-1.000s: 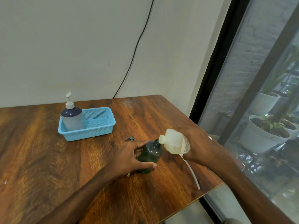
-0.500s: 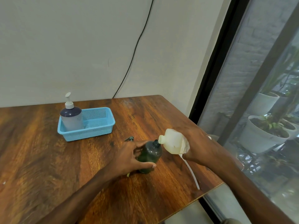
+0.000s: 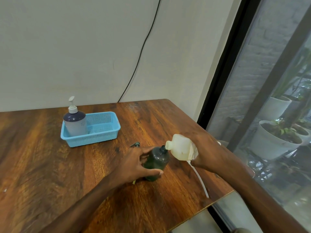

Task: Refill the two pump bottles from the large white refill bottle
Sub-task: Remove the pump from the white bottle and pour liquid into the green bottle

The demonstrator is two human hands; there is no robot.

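R hand [image 3: 207, 153] wrapped round white refill bottle [image 3: 180, 147], tipped almost flat, mouth touching open neck of green pump bottle [image 3: 157, 163]. L hand [image 3: 134, 165] curled round its side, thumb in front; upright on wooden table [image 3: 42, 165] nr right edge. Thin white tube [image 3: 200, 181] slanting from under R hand toward table's front edge; cannot tell if held. Small dark piece [image 3: 135, 145] just behind L hand. Farther back-left, blue basket [image 3: 94, 139] w/ 2nd pump bottle [image 3: 74, 122] upright in left end, pump on. Black cable [image 3: 143, 47] down wall; potted plants [image 3: 276, 142] beyond window.
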